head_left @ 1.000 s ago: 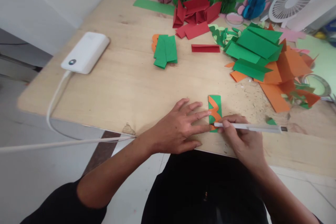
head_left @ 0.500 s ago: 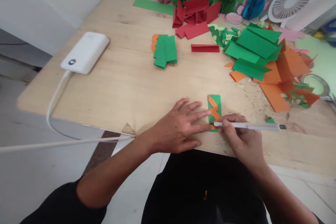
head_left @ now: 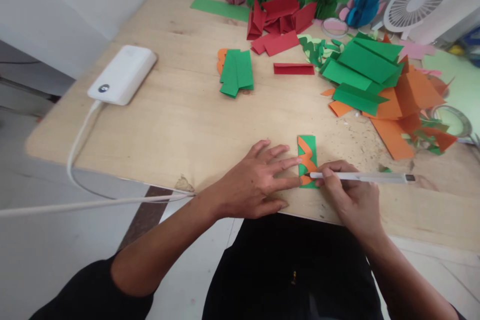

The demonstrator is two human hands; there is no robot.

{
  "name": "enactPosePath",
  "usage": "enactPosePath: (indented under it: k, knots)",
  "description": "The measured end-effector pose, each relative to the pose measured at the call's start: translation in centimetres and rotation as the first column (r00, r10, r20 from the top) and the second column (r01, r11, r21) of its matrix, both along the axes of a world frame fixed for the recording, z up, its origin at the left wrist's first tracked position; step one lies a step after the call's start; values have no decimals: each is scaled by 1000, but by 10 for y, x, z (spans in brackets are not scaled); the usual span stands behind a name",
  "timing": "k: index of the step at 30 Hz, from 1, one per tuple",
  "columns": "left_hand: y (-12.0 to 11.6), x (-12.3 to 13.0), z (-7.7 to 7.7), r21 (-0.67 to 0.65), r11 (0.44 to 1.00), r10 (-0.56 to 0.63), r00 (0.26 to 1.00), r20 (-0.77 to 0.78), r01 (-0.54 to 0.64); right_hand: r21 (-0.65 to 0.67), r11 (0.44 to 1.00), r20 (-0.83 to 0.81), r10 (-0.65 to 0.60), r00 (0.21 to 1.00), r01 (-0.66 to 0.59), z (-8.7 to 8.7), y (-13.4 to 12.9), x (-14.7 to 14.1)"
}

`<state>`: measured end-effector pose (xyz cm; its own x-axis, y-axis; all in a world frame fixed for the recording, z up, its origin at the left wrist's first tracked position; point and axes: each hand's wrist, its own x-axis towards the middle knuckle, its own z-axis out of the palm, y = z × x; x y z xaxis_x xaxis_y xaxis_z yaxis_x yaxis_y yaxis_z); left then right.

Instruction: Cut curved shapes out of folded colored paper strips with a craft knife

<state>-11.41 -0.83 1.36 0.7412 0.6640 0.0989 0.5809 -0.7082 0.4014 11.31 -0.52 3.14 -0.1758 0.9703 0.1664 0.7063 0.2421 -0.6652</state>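
Note:
A wavy-edged orange paper piece [head_left: 307,161] lies on top of a green paper strip [head_left: 312,144] near the table's front edge. My left hand [head_left: 257,180] is spread flat on the table, its fingertips resting on the left side of the orange piece. Between the thumb and fingers of my right hand [head_left: 348,195] is a white pen [head_left: 367,177], lying nearly level. Its dark tip points left and meets the lower part of the orange piece.
Folded green [head_left: 236,72] and red papers [head_left: 281,12] lie further back. A pile of green and orange paper [head_left: 408,92] is at right. Paper figures and a white fan [head_left: 416,2] line the wall. At left is a white power bank [head_left: 122,75] with a cable.
My right hand and the pen have shifted slightly to the right, and the tip is a little higher on the orange piece. My left hand has stayed in place.

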Motion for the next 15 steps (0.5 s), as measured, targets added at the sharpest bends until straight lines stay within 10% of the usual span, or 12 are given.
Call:
enactPosePath:
  k: [15]
  knots:
    - [0,0,0,-2,1000,2,1000,3,-2,12,996,40,-84,996,83,2,5,1]
